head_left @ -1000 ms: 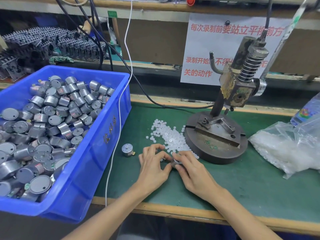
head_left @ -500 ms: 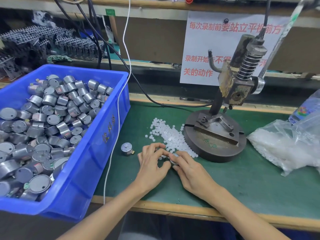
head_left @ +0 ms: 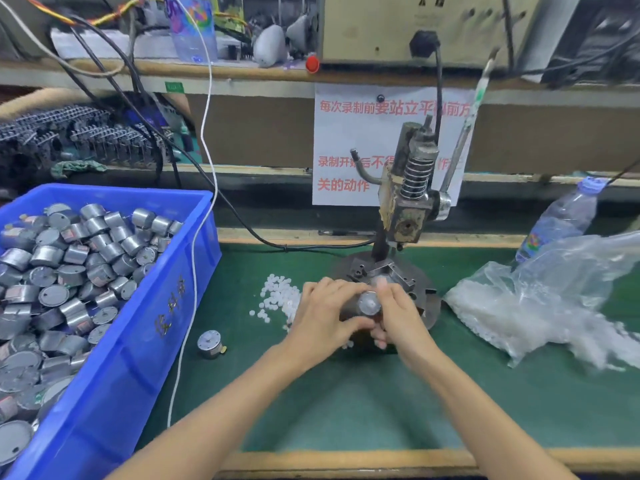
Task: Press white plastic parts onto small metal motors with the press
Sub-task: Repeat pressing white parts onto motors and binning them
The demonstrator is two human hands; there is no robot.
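At the press [head_left: 406, 216], left hand [head_left: 320, 315] and right hand [head_left: 403, 322], fingers round one motor [head_left: 369, 303]

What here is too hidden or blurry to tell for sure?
Head view:
- Shaft end of the motor: blurred; left hand grips round it.
- Grip of the right hand: motion blur.
- Press fixture: behind both hands.
- Blue bin, near end: cut off at the left edge.

Bright, even light leaves only a faint shadow under the right hand [head_left: 403, 322] on the table [head_left: 346, 410], motion blur smears its fingers and the plastic bag [head_left: 540, 306], and wide-angle distortion bows the shelf [head_left: 242, 73] edges.
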